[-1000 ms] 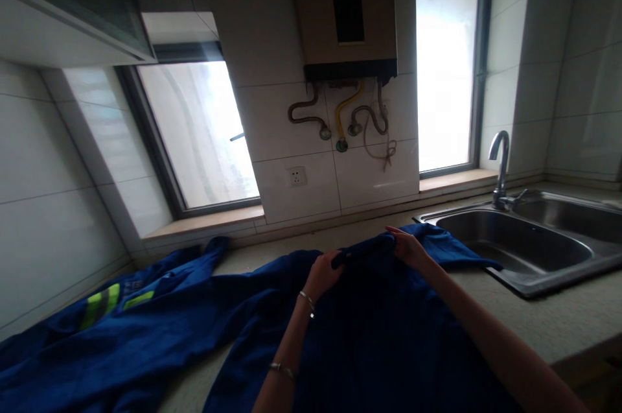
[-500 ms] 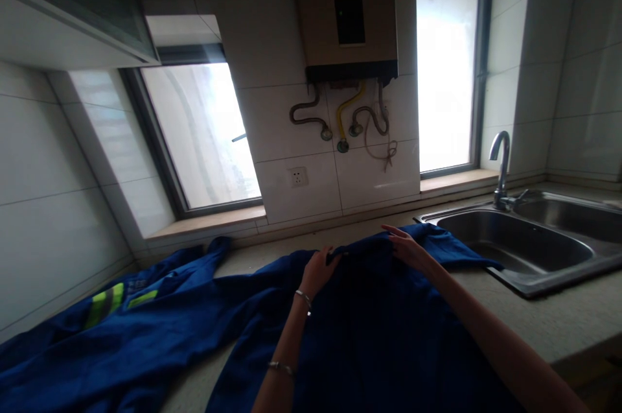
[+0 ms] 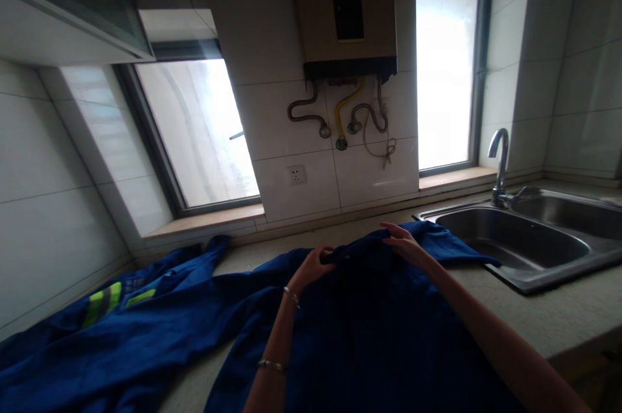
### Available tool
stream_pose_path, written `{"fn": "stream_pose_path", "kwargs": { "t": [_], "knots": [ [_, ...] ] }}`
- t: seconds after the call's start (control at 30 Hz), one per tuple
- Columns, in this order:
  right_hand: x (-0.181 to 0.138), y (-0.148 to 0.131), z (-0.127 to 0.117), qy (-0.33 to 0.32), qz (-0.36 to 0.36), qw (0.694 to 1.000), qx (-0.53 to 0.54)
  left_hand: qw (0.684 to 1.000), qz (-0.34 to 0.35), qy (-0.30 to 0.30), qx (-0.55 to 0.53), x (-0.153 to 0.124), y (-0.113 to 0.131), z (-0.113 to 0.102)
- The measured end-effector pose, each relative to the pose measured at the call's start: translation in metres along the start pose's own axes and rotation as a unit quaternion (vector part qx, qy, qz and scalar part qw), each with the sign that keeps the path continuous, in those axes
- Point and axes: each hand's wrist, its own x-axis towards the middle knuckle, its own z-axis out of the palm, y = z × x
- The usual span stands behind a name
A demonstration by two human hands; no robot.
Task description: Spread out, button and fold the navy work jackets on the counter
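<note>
A blue garment lies left of the sink, one end over its rim. The left hand curls around the garment's edge; the right hand, nearer the sink, pinches it loosely.

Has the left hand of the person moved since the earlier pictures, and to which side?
Yes. Judged against the wall socket, the left hand has shifted slightly toward the picture's left.

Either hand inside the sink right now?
No, the left hand and right hand are both at the blue garment, with the sink off to their right.
</note>
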Motion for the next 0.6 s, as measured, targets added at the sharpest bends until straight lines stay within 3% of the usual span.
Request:
{"fn": "stream_pose_path", "kwargs": {
  "t": [0.1, 0.17, 0.3, 0.4, 0.5, 0.57, 0.6],
  "knots": [
    [0.002, 0.0, 0.001, 0.009, -0.045, 0.998, -0.046, 0.997, -0.018, -0.051, 0.049, -0.003, -0.001, -0.006],
    [0.004, 0.0, 0.003, 0.015, -0.077, 0.992, -0.099, 0.996, -0.031, -0.048, 0.075, -0.003, -0.001, -0.008],
    [0.005, -0.001, 0.01, 0.04, -0.16, 0.956, -0.244, 0.988, -0.071, 0.039, 0.128, 0.0, 0.002, -0.008],
    [0.001, -0.002, 0.018, 0.108, -0.207, 0.908, -0.349, 0.972, -0.114, 0.12, 0.168, 0.0, 0.008, -0.009],
    [0.0, -0.003, 0.02, 0.159, -0.166, 0.879, -0.417, 0.957, -0.148, 0.166, 0.186, -0.004, 0.013, -0.011],
    [0.006, -0.004, 0.018, 0.157, -0.12, 0.893, -0.404, 0.96, -0.18, 0.149, 0.151, -0.007, 0.014, -0.012],
    [0.011, -0.006, 0.016, 0.142, -0.093, 0.917, -0.361, 0.965, -0.197, 0.126, 0.121, -0.007, 0.013, -0.013]
  ]
}}
